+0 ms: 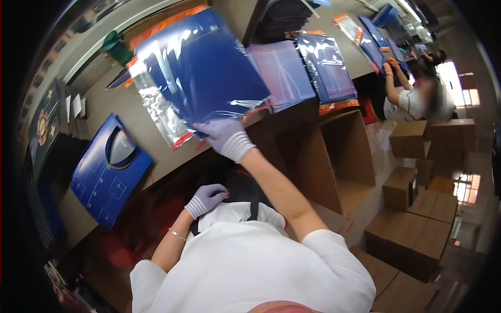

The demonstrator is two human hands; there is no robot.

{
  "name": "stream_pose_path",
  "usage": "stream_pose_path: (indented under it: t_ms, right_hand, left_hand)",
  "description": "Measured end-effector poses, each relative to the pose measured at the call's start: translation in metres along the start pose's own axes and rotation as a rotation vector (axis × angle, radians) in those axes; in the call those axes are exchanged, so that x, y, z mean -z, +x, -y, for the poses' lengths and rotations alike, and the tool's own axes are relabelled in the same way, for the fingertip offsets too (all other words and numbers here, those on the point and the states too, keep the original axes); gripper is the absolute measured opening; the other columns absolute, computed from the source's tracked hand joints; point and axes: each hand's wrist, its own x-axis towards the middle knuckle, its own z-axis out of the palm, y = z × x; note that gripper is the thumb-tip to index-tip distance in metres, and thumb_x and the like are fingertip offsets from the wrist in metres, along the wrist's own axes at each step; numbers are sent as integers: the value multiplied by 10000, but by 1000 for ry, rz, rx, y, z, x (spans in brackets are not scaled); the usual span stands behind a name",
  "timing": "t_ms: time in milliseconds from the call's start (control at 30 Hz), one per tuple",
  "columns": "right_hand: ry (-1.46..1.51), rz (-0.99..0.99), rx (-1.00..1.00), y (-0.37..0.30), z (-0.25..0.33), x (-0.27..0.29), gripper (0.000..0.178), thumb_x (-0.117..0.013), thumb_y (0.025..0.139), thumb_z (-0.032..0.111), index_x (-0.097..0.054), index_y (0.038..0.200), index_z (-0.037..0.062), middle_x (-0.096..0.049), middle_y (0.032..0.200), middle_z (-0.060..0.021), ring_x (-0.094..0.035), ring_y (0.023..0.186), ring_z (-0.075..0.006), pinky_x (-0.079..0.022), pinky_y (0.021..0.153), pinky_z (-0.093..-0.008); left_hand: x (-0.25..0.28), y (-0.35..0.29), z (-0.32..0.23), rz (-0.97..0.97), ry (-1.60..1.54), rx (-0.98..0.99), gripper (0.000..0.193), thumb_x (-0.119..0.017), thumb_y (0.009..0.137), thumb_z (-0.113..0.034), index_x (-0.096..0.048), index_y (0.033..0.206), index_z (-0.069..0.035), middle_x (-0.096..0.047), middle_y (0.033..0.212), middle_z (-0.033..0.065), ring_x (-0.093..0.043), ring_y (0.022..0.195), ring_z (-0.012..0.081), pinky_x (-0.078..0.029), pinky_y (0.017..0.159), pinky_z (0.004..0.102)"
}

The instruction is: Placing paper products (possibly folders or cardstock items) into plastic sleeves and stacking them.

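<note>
My right hand (227, 137), in a pale purple glove with a striped cuff, grips the near edge of a flat blue package (203, 68) in shiny clear plastic. Beneath its left side lies a clear plastic bag (156, 107) with red ends. My left hand (207, 200), gloved alike, lies at my lap with its fingers loosely bent and nothing visible in them. To the left on the table rest blue printed sheets (107, 180) with white line drawings, topped by a dark ring-shaped item (122, 148) with a grey middle.
Right of the package lie a purplish plastic-covered stack (284, 73) and another bagged blue stack (327, 68). An open cardboard box (347, 156) stands below the table's edge (177, 167). Closed cartons (412, 229) fill the right side. A co-worker (412, 101) handles blue packages farther along.
</note>
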Motion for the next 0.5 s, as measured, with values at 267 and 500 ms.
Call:
stream_pose_path:
  t_ms: [267,500]
  right_hand:
    - [689,-72,-1218,-75,-176,-9,500,-454,890,381,-635,736,-59,-626,618,-143,-606,501,-204,-488,482,-315]
    - [609,336,-1564,-68,-281,28,747,-392,751,733,-597,717,16,-569,556,-73,-453,369,-130,-329,362,-249]
  left_hand:
    - [48,25,40,-464,44,5,77,-576,777,-21,-603,840,15,-626,761,92,-595,701,159,-482,685,273]
    - [89,179,6,-560,762,-234,234,-675,668,-125,-551,860,-71,-524,821,106,-516,833,301,-433,737,378]
